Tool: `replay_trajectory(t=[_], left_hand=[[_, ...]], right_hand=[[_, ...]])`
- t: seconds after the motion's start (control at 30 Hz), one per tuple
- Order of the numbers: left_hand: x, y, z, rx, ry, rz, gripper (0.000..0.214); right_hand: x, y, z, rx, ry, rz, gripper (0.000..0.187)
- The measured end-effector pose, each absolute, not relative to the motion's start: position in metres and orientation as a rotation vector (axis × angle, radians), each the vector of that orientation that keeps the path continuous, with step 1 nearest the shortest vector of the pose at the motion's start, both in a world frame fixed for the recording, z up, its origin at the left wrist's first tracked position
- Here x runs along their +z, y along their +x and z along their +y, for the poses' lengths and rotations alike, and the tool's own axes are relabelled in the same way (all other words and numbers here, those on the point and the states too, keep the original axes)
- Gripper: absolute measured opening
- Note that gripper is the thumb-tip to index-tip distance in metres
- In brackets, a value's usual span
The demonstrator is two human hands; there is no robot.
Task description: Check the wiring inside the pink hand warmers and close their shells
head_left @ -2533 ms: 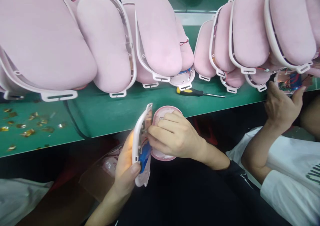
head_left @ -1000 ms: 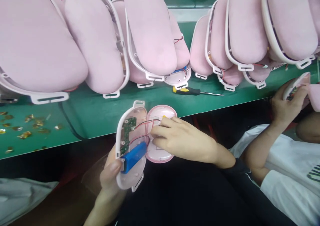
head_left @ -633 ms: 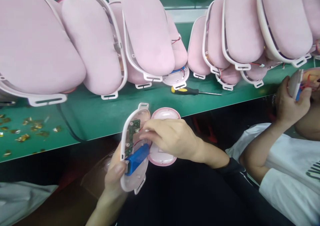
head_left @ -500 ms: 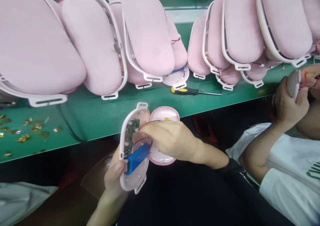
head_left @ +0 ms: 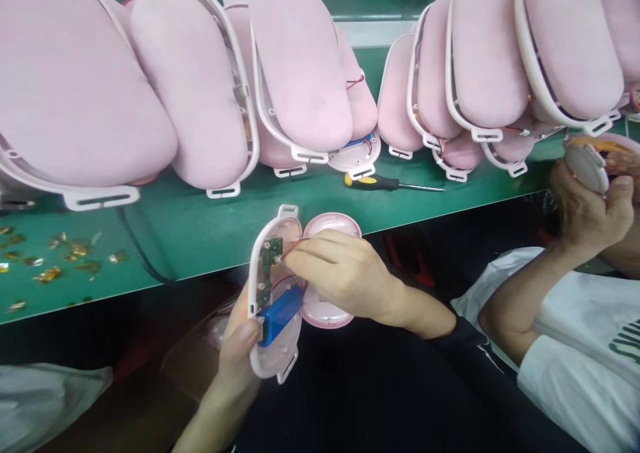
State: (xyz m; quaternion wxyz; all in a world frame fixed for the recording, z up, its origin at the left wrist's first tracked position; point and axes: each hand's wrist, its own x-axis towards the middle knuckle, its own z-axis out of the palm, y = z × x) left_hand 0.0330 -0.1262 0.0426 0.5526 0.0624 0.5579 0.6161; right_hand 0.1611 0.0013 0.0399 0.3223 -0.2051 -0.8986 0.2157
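My left hand (head_left: 239, 354) grips the outer edge of an open pink plastic shell (head_left: 286, 363), its thumb near the rim. Inside the shell sit a green circuit board (head_left: 266, 273) and a blue battery pack (head_left: 281, 314). With fingertips pinched together, my right hand (head_left: 350, 273) is closed on thin red wires (head_left: 295, 245) beside the board's connector; the wire ends are hidden by the fingers. Behind that hand, a second pink shell half (head_left: 327, 316) hangs open next to the first, partly covered.
Pink padded units (head_left: 300, 66) with loop tabs line the green bench (head_left: 200, 239). A yellow-and-black screwdriver (head_left: 373, 182) lies near the front edge. Small gold foil pieces (head_left: 75, 246) and a black cable (head_left: 137, 246) are at left. A co-worker's hand (head_left: 593, 206) holds a part at right.
Both hands and the shell have shifted slightly right in view. My right fingers stay pinched near the board. The co-worker's part has turned.
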Motion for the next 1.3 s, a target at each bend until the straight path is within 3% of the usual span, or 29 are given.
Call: replay_trajectory(t=[0.17, 0.37, 0.8, 1.07, 1.3], left_hand=[[0.044, 0.032, -0.126, 1.414, 0.277, 1.322, 0.062], [0.034, 0.03, -0.135, 1.416, 0.319, 1.281, 0.078], [0.042, 0.032, -0.127, 1.408, 0.38, 1.275, 0.072], [0.037, 0.028, -0.139, 1.319, 0.375, 1.403, 0.092], [0.034, 0.024, -0.138, 1.318, 0.391, 1.371, 0.086]], right_hand=[[0.046, 0.163, 0.005, 0.481, -0.503, -2.426, 0.026], [0.05, 0.163, 0.008, 0.435, -0.509, -2.462, 0.027], [0.046, 0.164, 0.012, 0.422, -0.47, -2.495, 0.029], [0.051, 0.165, 0.02, 0.319, -0.45, -2.519, 0.029], [0.036, 0.164, 0.02, 0.344, -0.462, -2.465, 0.022]])
